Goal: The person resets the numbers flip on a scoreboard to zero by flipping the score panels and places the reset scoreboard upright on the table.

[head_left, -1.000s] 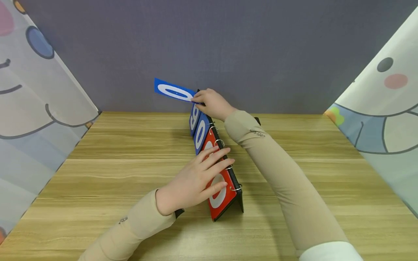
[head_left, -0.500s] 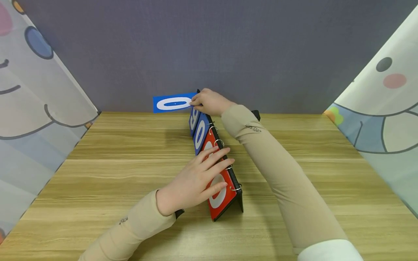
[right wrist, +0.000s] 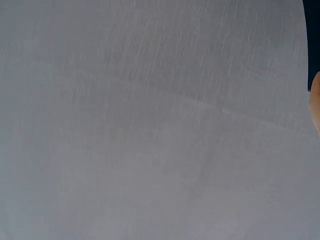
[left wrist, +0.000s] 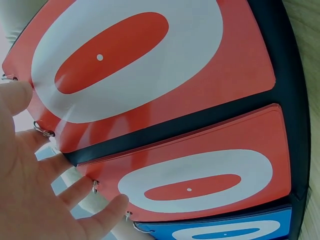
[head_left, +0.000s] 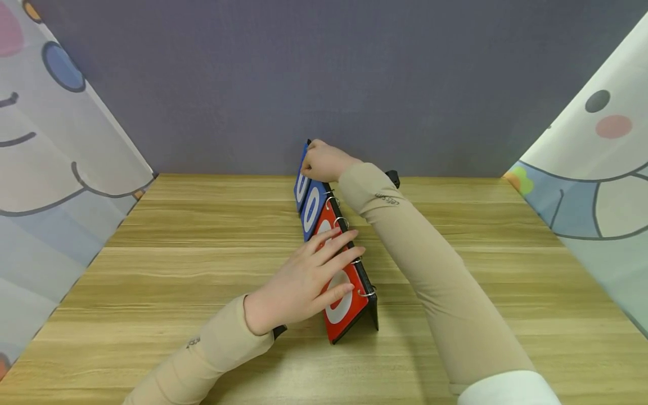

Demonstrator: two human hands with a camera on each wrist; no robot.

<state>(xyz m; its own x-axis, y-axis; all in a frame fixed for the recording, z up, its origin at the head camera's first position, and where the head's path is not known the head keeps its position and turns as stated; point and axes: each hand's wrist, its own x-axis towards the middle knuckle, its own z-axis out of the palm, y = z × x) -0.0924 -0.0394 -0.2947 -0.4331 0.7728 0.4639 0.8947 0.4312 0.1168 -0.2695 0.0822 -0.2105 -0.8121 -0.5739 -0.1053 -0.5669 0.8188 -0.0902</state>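
Note:
A tabletop flip scoreboard (head_left: 346, 326) stands like a tent on the table, with white zeros on its ringed cards. Two red cards (left wrist: 240, 60) are at the near end, and two blue cards (head_left: 312, 211) at the far end. My left hand (head_left: 298, 281) lies over the red cards with straight, spread fingers, fingertips right at the ringed top edge. At the far end my right hand (head_left: 329, 162) curls over the top edge and covers the upper part of the far blue card (head_left: 301, 188). Its fingertips are mostly hidden; one finger shows beside the dark board (right wrist: 314, 45) in the right wrist view.
The wooden table (head_left: 177, 270) extends on both sides of the scoreboard. A dark grey wall (head_left: 405, 84) rises right behind its far end. Cartoon-printed panels (head_left: 592, 185) flank the table at left and right.
The far blue card, first held out to the left, has swung down against the scoreboard over the card with another digit. My right hand has turned slightly; my left has stayed put.

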